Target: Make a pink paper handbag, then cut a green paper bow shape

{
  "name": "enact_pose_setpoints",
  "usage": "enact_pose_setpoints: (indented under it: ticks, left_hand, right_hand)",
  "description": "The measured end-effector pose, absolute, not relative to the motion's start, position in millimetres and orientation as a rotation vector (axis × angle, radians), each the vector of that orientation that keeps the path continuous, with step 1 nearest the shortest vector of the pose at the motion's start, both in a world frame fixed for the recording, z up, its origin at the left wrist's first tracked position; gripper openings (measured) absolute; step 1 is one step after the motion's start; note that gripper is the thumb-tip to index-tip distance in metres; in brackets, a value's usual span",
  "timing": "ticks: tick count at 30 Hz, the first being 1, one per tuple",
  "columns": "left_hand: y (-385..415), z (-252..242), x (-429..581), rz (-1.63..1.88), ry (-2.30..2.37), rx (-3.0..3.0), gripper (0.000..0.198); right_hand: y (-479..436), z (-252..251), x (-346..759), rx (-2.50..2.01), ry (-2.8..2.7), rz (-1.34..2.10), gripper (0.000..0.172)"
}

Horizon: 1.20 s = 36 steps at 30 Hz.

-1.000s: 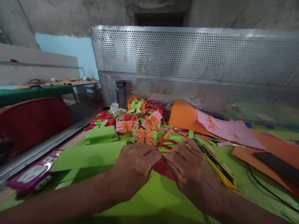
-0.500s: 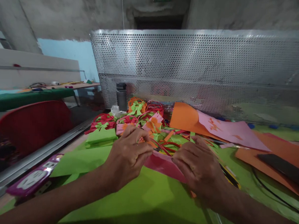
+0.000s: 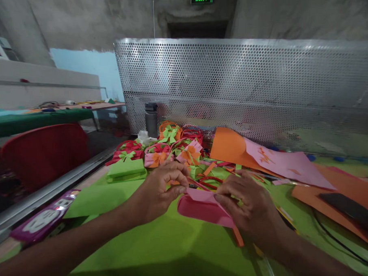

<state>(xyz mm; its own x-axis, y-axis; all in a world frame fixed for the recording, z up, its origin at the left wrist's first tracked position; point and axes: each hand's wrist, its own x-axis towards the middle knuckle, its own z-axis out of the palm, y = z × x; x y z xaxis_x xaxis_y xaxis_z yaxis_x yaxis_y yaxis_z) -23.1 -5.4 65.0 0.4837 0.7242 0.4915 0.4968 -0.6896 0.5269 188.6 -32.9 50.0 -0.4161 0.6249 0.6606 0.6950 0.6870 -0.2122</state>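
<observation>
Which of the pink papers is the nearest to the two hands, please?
The folded pink piece, between the left hand and the right hand. The large pink sheet lies farther right, partly over orange paper.

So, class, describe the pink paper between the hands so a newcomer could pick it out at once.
Find the perforated metal screen, then look down to the green surface before it. The folded pink paper is between the left hand and right hand. Unlike the larger, orange-marked pink sheet at right, it is small and folded.
</observation>
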Motion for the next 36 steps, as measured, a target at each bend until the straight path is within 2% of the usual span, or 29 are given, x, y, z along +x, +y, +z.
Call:
enact_pose_setpoints:
  ticks: [11, 16, 26, 36]
  left_hand:
    - [-2, 65, -25, 1.001, 0.985, 2.446, 0.022]
    - [-11, 64, -18, 1.071, 0.990, 2.715, 0.012]
    - [-16, 47, 3, 1.207, 0.919, 2.810, 0.016]
    - [-15, 58, -9, 1.212, 0.956, 2.812, 0.021]
  right_hand:
    - [-30, 49, 190, -1.084, -2.101, 0.085, 0.021]
    - [-34, 48, 185, -1.020, -2.130, 0.030, 0.021]
    - [-38, 40, 177, -0.956, -2.189, -0.167, 0.018]
    - [-40, 46, 182, -0.998, -2.200, -0.176, 0.021]
